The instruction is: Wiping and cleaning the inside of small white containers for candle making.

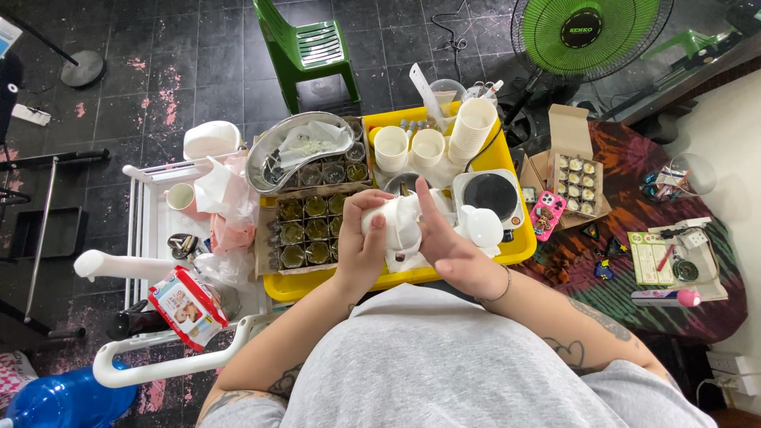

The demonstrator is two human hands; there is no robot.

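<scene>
Both hands grasp one white cup (400,226) over the yellow tray (507,154). The left hand (361,238) wraps its side. The right hand (444,238) clenches the other side.

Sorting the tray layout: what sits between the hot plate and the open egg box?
In the head view, a pink phone lies between the hot plate and the egg box.

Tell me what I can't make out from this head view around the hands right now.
- White object held by the left hand and right hand: fingers cover much of it, so its kind is unclear.
- Yellow tray: near edge hidden by hands and grey shirt.
- Jars in the cardboard tray: contents too small to tell.
- Green fan: cut off by the top edge.
</scene>
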